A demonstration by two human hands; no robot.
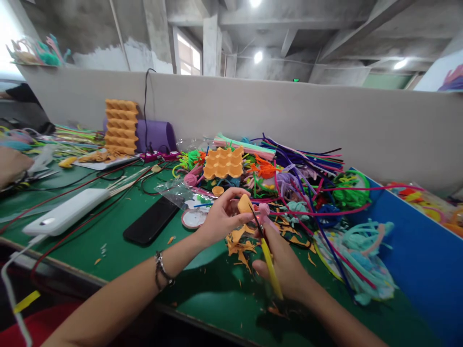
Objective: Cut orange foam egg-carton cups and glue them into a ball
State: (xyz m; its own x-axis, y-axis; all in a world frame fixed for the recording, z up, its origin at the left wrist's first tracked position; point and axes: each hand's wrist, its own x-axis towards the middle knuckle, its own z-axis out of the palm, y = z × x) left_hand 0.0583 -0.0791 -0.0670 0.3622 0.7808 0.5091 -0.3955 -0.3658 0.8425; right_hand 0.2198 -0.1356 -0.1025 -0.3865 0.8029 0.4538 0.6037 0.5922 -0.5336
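Far-left hand [12, 166]: a co-worker's, partly cut off by the picture's edge, well apart from the two working hands.
White corded device [68, 212]: lies on the green worktop [119, 262], its cable dropping over the front edge.
Upright orange tray [121, 126]: a moulded sheet of bumps, standing near the back partition.
Black phone [152, 221]: flat, near the left forearm.
Left hand [226, 214]: this grip is closed, fingertips and thumb pinching a small orange cup piece, raised above the worktop.
Smaller orange tray [223, 163]: behind the left hand, resting among heaped coloured pipe cleaners.
Orange cup piece [245, 204]: in the fingertips of the left grip, its right side meeting the tool's tip. The step in hand looks like trimming this piece; the next move seems to call for a steady pinch, turning the edge towards the blade while fingertips keep clear.
Orange scraps [240, 246]: scattered below the hands, which fits with cutting.
Yellow-handled cutting tool [269, 265]: apparently scissors, pointing up and left; how far the blades are apart cannot be told.
Right hand [285, 265]: this grip is wrapped around the tool's handle.
Teal pipe cleaners [365, 260]: a loose bundle right of the right hand, beside a blue panel [408, 260].
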